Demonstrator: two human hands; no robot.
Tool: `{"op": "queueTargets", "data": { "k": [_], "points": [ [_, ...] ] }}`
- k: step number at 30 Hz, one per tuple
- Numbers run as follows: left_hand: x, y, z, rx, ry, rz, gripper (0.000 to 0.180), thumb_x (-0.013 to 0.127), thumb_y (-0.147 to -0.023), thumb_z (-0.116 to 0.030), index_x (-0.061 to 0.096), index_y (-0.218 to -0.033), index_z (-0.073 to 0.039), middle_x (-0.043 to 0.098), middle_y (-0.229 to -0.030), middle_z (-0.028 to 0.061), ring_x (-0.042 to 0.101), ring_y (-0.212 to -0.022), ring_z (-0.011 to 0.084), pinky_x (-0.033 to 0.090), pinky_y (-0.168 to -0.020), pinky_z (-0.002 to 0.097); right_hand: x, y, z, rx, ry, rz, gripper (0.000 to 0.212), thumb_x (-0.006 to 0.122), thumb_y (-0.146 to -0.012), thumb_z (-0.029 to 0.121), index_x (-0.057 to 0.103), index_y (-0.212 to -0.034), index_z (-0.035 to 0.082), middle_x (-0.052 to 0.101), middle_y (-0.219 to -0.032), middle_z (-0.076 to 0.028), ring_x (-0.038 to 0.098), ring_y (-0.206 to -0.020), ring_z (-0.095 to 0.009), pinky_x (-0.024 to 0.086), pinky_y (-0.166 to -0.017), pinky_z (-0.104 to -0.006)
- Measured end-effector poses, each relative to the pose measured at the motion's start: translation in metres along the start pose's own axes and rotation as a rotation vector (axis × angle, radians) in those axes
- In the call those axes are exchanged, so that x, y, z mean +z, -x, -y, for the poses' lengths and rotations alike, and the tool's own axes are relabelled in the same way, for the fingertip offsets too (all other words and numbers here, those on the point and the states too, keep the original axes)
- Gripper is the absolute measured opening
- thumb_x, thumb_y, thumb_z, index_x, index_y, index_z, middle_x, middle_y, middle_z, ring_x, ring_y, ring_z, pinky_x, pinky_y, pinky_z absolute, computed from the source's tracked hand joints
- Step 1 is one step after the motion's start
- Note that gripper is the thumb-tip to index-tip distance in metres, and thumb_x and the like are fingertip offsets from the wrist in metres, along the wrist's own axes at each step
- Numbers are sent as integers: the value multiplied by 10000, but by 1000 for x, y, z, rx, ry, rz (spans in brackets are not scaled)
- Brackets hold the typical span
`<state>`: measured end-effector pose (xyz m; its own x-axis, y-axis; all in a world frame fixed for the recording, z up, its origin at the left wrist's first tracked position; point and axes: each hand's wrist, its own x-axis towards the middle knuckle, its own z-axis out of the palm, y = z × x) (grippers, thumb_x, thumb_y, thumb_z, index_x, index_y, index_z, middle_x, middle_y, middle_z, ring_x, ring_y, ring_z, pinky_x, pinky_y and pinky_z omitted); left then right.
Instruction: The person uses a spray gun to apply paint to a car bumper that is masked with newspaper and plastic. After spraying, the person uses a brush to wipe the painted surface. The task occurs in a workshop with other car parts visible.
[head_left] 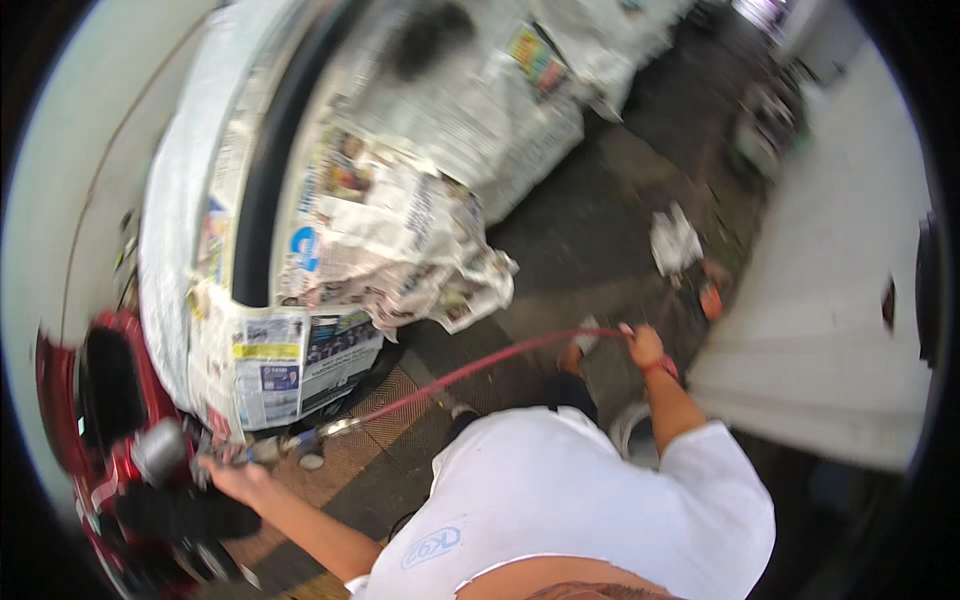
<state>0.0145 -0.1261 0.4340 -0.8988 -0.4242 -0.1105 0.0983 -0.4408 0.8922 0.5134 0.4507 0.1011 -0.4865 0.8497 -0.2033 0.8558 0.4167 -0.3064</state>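
Out to the left, my left hand [235,482] is closed round a spray gun [262,452] with a grey cup [160,450] at its far end. A red air hose [470,370] runs from the gun's fitting across in front of my body. My right hand [645,347] grips this hose at the right, holding it up off the floor. Beside the gun stands a vehicle covered in newspaper [400,225] and pale sheeting. A long black strip [270,190] of it shows between the taped papers.
A red vehicle [105,400] stands at the far left, close to the gun. To the right is a pale wall [820,330]. A bucket [632,435] sits by my right arm. Crumpled white paper [675,240] and an orange item [710,302] lie on the dark floor.
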Motion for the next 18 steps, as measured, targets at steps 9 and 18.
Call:
{"op": "queueTargets", "data": {
  "k": [9, 18],
  "points": [
    [-162, -180, -108, 125, -38, -148, 526, 467, -1096, -458, 591, -1153, 50, 604, -870, 81, 481, -626, 142, 428, -592, 263, 24, 158, 149, 18, -135, -31, 485, 603, -1009, 453, 716, -882, -1, 695, -919, -246, 664, -941, -467, 526, -853, -538],
    [-207, -252, -161, 231, -48, -254, 545, 494, -1083, -477, 588, -1150, 56, 590, -864, 70, 460, -610, 130, 413, -579, 256, 74, 207, 281, -138, -445, 412, 530, 546, -1029, 506, 770, -1023, 26, 707, -860, -267, 703, -883, -438, 541, -827, -492]
  ]
}}
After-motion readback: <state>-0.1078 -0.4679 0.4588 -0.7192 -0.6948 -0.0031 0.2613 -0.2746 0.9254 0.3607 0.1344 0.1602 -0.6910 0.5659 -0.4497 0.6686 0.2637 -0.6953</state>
